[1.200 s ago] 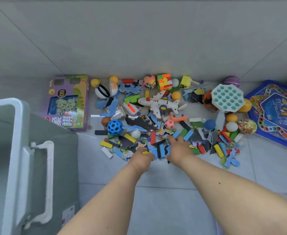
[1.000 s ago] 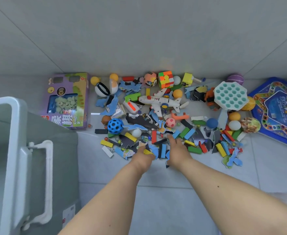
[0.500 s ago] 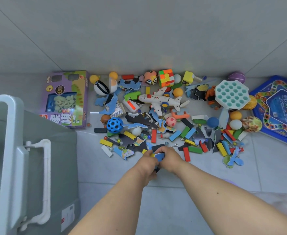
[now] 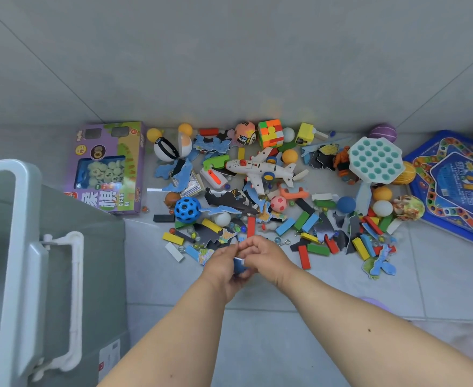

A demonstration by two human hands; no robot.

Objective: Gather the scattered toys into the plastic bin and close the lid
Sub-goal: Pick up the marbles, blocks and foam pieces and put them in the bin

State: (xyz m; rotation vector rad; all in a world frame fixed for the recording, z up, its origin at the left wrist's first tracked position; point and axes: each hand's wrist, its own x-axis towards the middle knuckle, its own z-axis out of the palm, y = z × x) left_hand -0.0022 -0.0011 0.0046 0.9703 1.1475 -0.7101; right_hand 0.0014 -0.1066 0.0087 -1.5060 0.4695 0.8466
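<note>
My hands have pulled back from the pile and met at its near edge. My left hand (image 4: 224, 266) curls round a few small blue pieces (image 4: 239, 265) I scooped up; my right hand (image 4: 263, 255) pinches at them from above, wrist bent. So a first handful is gathered, ready for the plastic bin (image 4: 20, 247) open at my left. Beyond, the scattered toys (image 4: 260, 171) still cover the floor.
</note>
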